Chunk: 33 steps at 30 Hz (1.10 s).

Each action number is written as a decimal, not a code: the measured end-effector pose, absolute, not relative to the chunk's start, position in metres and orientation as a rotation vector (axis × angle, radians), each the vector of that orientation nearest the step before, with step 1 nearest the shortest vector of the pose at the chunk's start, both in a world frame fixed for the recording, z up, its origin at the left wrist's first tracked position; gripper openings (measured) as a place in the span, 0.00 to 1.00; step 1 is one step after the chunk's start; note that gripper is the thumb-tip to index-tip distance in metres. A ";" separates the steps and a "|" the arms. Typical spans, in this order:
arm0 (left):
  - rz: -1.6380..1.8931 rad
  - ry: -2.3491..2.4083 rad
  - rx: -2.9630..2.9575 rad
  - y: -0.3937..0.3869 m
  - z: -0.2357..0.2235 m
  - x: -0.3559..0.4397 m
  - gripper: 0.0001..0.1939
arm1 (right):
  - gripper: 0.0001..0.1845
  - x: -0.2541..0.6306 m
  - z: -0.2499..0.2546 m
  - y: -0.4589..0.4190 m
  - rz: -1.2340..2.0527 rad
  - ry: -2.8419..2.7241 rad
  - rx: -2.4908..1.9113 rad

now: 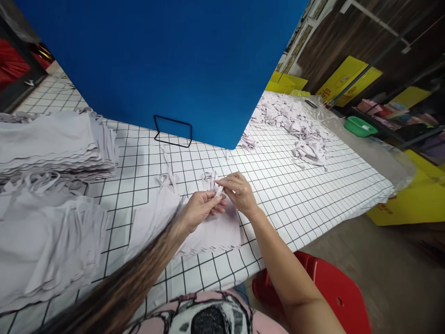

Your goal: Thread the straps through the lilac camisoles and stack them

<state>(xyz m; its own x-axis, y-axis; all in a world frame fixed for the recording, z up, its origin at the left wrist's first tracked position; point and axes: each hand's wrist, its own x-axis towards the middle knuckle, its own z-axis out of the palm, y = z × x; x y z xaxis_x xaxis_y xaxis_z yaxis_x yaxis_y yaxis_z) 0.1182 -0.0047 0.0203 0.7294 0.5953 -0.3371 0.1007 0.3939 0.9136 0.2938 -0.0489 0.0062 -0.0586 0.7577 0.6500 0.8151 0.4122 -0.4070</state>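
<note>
A pale camisole-like garment (219, 232) with thin straps lies flat on the checked tablecloth in front of me. Over its upper edge, my left hand (201, 208) pinches a narrow pale strap (219, 190) between thumb and fingers. My right hand (239, 191) closes on the same strap from the right, fingertips together. Just beyond my hands, a looped strap (208, 178) rests on the cloth. Left of it, another pale garment (156, 215) lies spread out, partly hidden by my left forearm and a lock of long hair.
Stacks of pale garments (48, 144) fill the left side, with a second pile (52, 241) nearer me. A large blue board (174, 69) rises at the back, a black wire frame (174, 132) at its base. Loose fabric pieces (288, 116) lie back right. A red stool (333, 287) stands below.
</note>
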 end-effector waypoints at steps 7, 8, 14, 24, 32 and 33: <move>0.146 0.591 0.899 -0.013 0.021 0.108 0.15 | 0.14 0.304 -0.003 -0.034 -0.063 -1.830 -1.483; 0.134 0.587 0.860 -0.015 0.021 0.107 0.14 | 0.14 0.306 -0.003 -0.032 -0.045 -1.833 -1.525; 0.126 0.621 0.808 -0.017 0.014 0.105 0.14 | 0.34 0.313 0.018 -0.050 0.291 -1.921 -1.653; 0.128 0.803 1.526 -0.029 0.014 0.103 0.14 | 0.14 0.296 0.033 -0.088 0.789 -2.132 -1.538; 0.420 0.746 2.274 -0.020 0.001 0.101 0.15 | 0.08 0.294 0.018 -0.084 0.727 -1.942 -1.601; 0.450 0.735 2.323 -0.019 -0.001 0.101 0.14 | 0.08 0.293 0.017 -0.084 0.710 -1.928 -1.605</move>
<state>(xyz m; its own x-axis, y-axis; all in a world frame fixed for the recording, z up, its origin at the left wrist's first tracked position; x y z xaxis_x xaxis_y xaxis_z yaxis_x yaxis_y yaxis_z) 0.1012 -0.0189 -0.0010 0.7837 0.6090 0.1219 0.3853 -0.6307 0.6737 0.2929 -0.0837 0.0167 -0.1555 0.9857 0.0647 0.7082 0.1569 -0.6883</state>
